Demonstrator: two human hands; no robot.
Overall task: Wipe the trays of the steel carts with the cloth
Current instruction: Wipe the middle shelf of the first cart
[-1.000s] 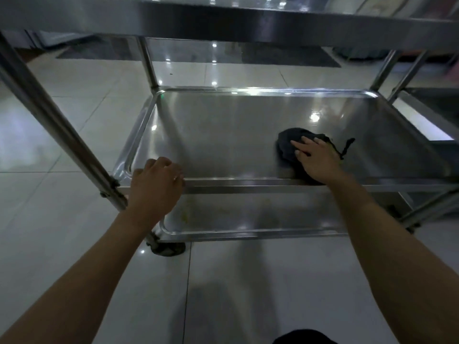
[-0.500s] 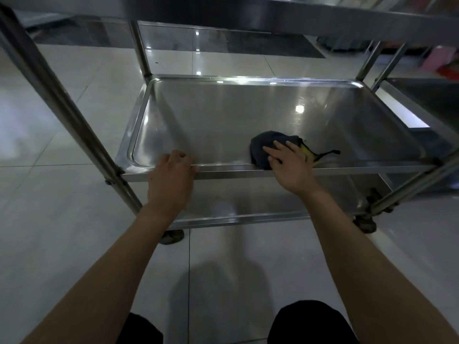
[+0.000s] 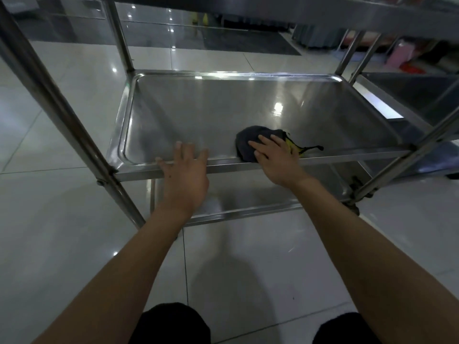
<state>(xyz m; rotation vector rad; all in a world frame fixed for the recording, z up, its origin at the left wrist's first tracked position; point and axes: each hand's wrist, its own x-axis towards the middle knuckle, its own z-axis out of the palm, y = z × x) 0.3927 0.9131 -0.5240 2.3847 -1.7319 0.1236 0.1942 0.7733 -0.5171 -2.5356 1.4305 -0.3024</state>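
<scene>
Right hand (image 3: 275, 157) laid flat, fingers straight, pressing the dark bunched cloth with a yellow patch (image 3: 258, 140) onto the shiny rectangular steel middle tray (image 3: 198, 110), just inside the tray's near rim; left hand (image 3: 185, 175) spread, fingers relaxed, resting on that same rim, left of the cloth. Best to keep the palm flat and the pressure even; sweep in overlapping strokes from the near rim toward the far one; brace the cart at the rim throughout.

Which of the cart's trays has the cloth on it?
The middle tray: the dark cloth lies near its front edge under the right hand. The lower tray has none.
</scene>
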